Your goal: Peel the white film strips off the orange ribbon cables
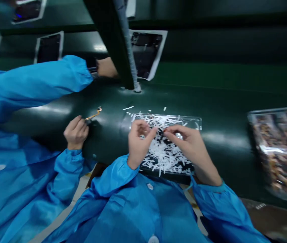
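My left hand [140, 140] is curled above a clear plastic tray [197, 122], thumb and fingers drawn together; what they hold, if anything, is too small to make out. Facing it from the right, my right hand [187, 138] pinches a small dark reddish piece [164, 129] between thumb and forefinger. The two hands' fingertips are close together over the tray's middle. Beneath them lies a loose heap of narrow white strips [162, 155]. A few strips have landed on the green surface behind the tray.
At left, a co-worker's hand [76, 133] holds an orange flex cable [93, 116]; their other arm [39, 81] reaches behind a dark post [113, 40]. Black panels on white sheets [146, 50] lie farther back. A clear container of small parts [282, 152] stands at right.
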The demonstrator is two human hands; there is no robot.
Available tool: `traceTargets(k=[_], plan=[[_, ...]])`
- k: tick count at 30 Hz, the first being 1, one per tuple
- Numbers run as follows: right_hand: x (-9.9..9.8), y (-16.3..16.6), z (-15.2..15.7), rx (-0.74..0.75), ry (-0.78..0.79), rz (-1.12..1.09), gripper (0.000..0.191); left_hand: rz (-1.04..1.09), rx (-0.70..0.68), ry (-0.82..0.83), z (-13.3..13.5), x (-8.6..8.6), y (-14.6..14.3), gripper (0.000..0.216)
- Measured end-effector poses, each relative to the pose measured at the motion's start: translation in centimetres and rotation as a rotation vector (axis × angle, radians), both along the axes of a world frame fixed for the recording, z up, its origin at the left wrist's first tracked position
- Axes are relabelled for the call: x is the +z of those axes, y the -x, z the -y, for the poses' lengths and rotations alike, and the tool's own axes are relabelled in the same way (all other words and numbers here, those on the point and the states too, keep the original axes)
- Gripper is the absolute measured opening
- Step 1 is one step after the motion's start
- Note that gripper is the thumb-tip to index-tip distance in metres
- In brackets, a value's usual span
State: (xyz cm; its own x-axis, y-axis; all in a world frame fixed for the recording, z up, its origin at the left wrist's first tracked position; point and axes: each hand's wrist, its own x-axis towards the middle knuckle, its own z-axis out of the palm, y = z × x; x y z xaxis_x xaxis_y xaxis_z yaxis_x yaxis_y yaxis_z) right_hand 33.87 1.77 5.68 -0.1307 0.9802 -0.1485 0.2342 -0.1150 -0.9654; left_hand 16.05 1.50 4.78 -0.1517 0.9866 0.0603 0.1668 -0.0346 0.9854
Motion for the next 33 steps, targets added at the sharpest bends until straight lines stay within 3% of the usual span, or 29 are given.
traceTargets(k=[2, 5, 19, 25, 30, 33], plan=[[0.3, 0.2, 0.0, 0.001, -0.033, -0.035, 0.011, -0.182, 0.01, -0.142, 0.4, 0.1, 0.0, 0.016], [0.6, 0.3, 0.1, 0.005, -0.063, -0.035, 0.011, -0.363, -0.158, -0.236, 0.5, 0.3, -0.2, 0.015], [0.8, -0.8, 1.4, 0.007, -0.194, 0.094, 0.016, -0.622, -0.219, -0.506, -0.3, -0.2, -0.7, 0.016], [0.9, -1.1, 1.5, 0.005, -0.243, 0.099, 0.017, -0.603, -0.242, -0.456, -0.3, -0.4, -0.9, 0.018], [1.0, -0.7, 2.0, -0.052, -0.163, 0.093, 0.015, -0.66, -0.245, -0.508, -0.3, -0.5, -1.1, 0.005], [0.9, -1.1, 2.3, -0.054, -0.127, 0.058, 0.012, -0.608, -0.283, -0.389, -0.4, -0.4, -1.0, 0.006]])
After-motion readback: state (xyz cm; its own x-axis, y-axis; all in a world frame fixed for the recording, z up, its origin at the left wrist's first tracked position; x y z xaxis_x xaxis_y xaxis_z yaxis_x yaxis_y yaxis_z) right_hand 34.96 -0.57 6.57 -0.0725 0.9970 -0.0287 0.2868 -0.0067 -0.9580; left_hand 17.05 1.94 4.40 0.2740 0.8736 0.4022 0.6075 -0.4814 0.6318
